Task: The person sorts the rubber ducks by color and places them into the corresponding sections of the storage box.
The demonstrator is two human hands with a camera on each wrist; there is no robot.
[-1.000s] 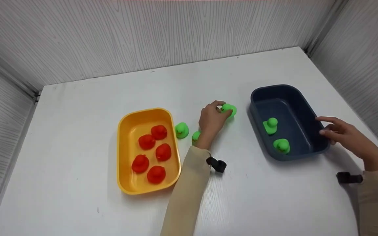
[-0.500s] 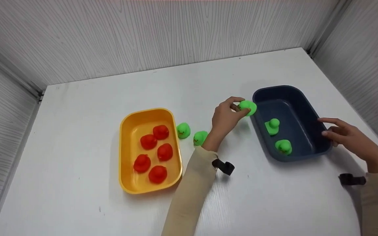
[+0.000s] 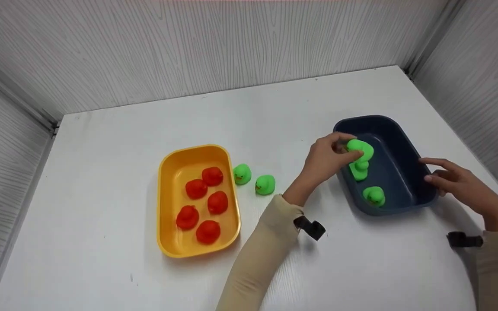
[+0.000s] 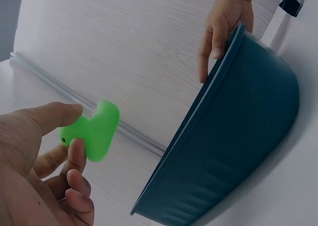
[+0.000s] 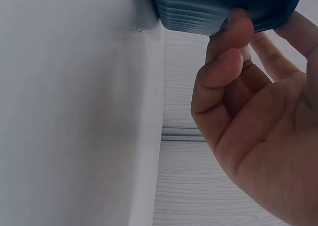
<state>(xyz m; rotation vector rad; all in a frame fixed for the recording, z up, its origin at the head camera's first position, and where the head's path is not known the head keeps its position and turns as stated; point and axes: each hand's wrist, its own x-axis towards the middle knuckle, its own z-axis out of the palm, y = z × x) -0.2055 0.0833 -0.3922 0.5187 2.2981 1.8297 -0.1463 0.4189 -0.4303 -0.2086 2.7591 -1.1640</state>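
Observation:
My left hand (image 3: pixel 327 160) pinches a green rubber duck (image 3: pixel 360 149) between thumb and fingers, just over the left rim of the dark blue tub (image 3: pixel 409 181). The same duck (image 4: pixel 94 131) shows in the left wrist view beside the tub (image 4: pixel 238 146). Two green ducks (image 3: pixel 358 169) (image 3: pixel 373 195) lie inside the tub. My right hand (image 3: pixel 445 177) rests with straight fingers against the tub's right rim, fingertips (image 5: pixel 233 37) touching its wall (image 5: pixel 218 7). Two more green ducks (image 3: pixel 241 173) (image 3: pixel 265 184) stand on the white table.
A yellow tub (image 3: pixel 169 224) left of centre holds several red ducks (image 3: pixel 208 201). The white table (image 3: pixel 102 147) is enclosed by grey wood-grain walls (image 3: pixel 188 47) at the back and both sides.
My left hand lifted a green duck from the table and carried it rightward until it is over the blue tub's left rim. The right hand stayed on the tub.

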